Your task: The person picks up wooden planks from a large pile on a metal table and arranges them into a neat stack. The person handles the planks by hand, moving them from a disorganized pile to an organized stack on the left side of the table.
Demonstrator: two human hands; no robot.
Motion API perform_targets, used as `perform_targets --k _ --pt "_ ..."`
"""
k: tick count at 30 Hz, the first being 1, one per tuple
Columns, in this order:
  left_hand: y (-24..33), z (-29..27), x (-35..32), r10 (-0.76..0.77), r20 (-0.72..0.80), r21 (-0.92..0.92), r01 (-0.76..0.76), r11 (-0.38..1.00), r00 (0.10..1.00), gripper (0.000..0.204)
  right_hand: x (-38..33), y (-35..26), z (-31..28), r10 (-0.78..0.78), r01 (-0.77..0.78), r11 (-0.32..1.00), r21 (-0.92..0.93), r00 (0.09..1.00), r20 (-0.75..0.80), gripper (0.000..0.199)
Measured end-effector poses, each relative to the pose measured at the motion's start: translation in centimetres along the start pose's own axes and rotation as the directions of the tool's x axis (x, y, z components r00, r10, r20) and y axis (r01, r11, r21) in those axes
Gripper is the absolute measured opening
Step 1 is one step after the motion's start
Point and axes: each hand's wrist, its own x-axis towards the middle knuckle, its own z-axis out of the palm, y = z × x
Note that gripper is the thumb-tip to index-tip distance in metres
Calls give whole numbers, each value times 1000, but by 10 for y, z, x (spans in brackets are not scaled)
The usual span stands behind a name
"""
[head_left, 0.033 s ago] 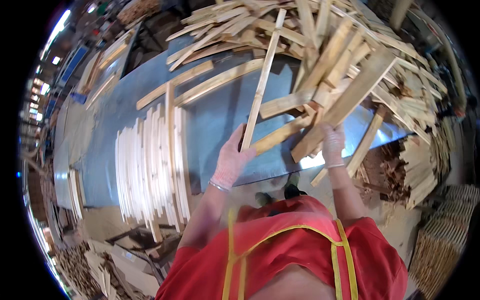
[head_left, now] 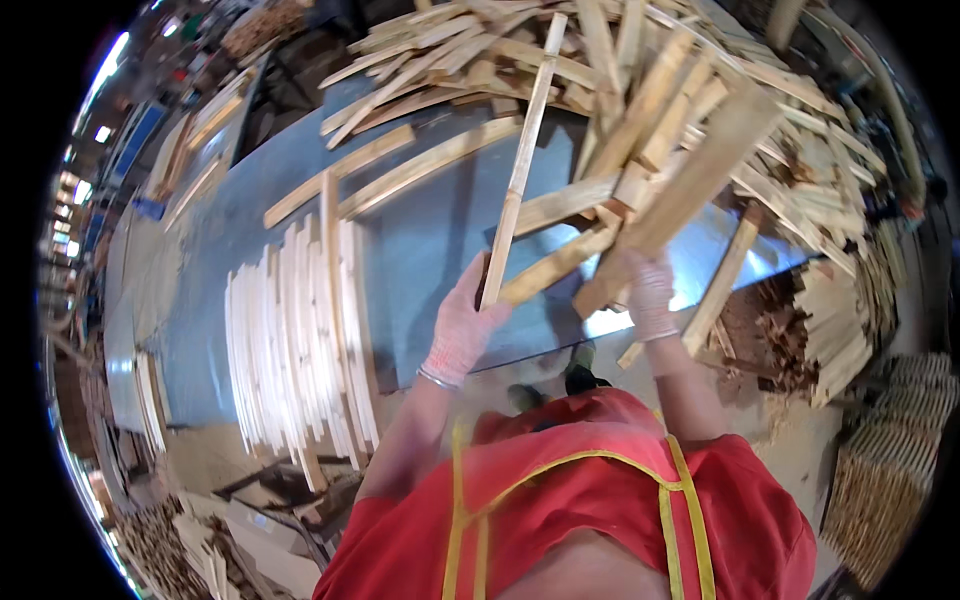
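My left hand, in a pale work glove, is closed around the lower end of a long, narrow wooden strip. The strip's far end points away over the table. Farther right, my gloved right hand grips the near part of a wide wooden plank, which slants up to the right and is a little blurred. Its fingers are partly hidden by the plank. Between the hands, a short yellowish board lies on the blue-grey metal tabletop, with a thicker piece just beyond it.
A big jumbled heap of boards covers the far and right parts of the table. Several pale strips lie side by side at left, a longer stick across them. Stacked wood stands right, bundled sticks below.
The wide plank and my right hand have shifted slightly left and toward me. My left hand keeps hold of the strip. The whole view has moved a little.
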Motion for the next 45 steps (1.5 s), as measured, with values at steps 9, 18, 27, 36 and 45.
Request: perform_targets --k 9,18,27,36,45 --pt "-13 81 37 52 -62 253 -35 967 997 82 -3 -27 28 187 -46 954 -298 865 466 75" --pt "91 148 205 160 324 -375 -29 927 932 58 276 -50 -166 -25 -9 996 -94 936 -352 13" --pt "25 179 240 -71 280 -413 187 891 957 70 270 -12 -205 -26 34 980 197 999 -44 33" --pt "25 142 175 -193 536 -223 359 906 822 95 172 17 -78 358 -319 828 460 934 3 37" --pt "-39 23 -13 -168 421 -358 333 872 892 99 7 51 -11 495 -484 868 -113 821 284 48"
